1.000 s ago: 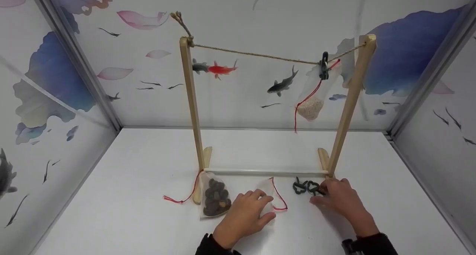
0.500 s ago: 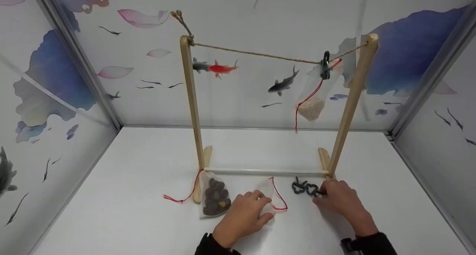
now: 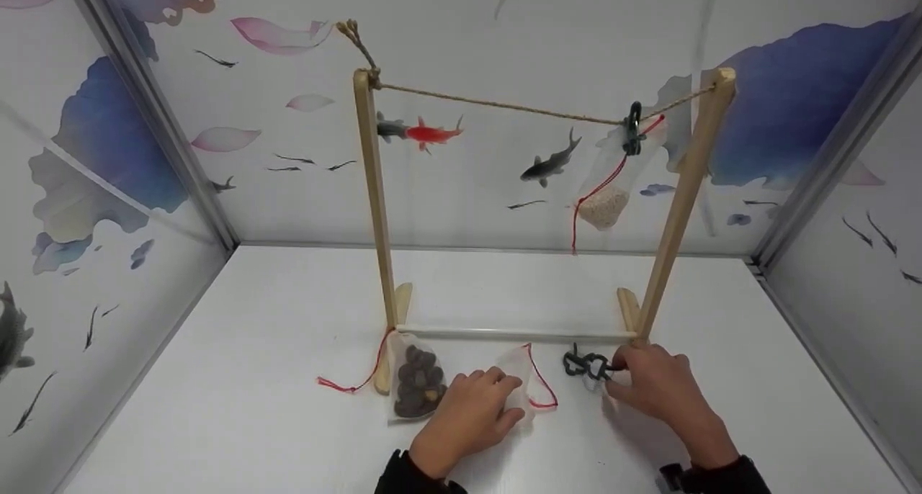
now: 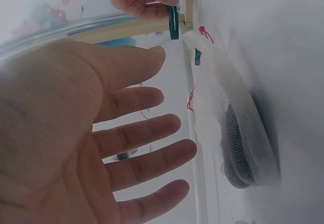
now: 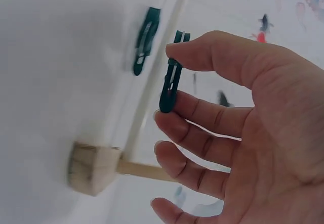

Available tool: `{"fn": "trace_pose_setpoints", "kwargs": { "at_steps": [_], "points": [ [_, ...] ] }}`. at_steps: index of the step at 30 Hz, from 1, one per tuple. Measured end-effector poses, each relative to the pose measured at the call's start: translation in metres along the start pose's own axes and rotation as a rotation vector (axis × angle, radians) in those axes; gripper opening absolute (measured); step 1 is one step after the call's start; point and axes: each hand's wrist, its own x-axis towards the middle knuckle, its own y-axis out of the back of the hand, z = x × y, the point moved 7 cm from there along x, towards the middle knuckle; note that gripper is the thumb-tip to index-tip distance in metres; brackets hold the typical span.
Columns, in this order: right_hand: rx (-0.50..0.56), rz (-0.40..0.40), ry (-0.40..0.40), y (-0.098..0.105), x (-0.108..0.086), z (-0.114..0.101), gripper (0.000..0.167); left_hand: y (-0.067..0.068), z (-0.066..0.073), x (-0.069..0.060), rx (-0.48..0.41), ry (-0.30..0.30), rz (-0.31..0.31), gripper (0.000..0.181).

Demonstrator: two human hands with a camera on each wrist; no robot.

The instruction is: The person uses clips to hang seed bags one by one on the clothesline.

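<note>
Lower right, your right hand [image 3: 659,387] pinches a green clip [image 5: 171,82]; lower centre, your left hand [image 3: 472,416], fingers apart, is near a drawstring pouch [image 3: 514,365]

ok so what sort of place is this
Likely a small walled work booth: brightly patterned walls, metal frame posts at the corners, and a white tabletop between them.

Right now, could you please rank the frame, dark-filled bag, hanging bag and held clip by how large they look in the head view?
1. Frame, clearly largest
2. Dark-filled bag and hanging bag, too close to rank
3. Held clip, smallest, partly hidden by the right hand
</note>
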Motion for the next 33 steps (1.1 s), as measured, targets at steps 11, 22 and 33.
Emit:
{"fn": "trace_pose_setpoints", "kwargs": {
  "at_steps": [11,22,33],
  "points": [
    [0.046,0.158,0.297,0.019,-0.021,-0.059,0.024,0.015,0.012,0.002,-0.041,-0.080,0.087,0.042],
    [0.122,0.038,0.514,0.004,-0.028,-0.087,0.026,0.016,0.020,0.002,-0.101,-0.130,0.080,0.042],
    [0.185,-0.036,0.582,0.001,-0.030,-0.090,0.023,0.014,0.023,0.002,-0.100,-0.145,0.078,0.042]
  ]
}}
